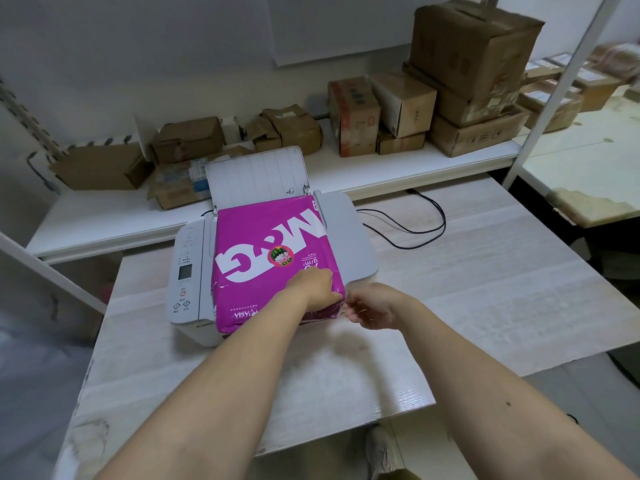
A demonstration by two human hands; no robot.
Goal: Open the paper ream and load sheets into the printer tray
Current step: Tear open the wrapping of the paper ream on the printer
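Observation:
A magenta-wrapped paper ream [263, 244] with big white letters lies flat on top of a white printer [188, 271]. The printer's rear paper tray [256, 174] stands raised and holds no sheets that I can see. My left hand [317, 289] rests on the ream's near right corner, fingers curled over the edge of the wrapper. My right hand [372, 310] is just right of that corner, fingers pinched at the wrapper's side. The wrapper looks torn at the near left edge.
The printer stands on a pale wood-grain table [485, 289]. A black cable [415, 216] loops behind it to the right. A white shelf [346, 168] behind carries several cardboard boxes [474, 60]. A white shelf post [554, 88] rises at right.

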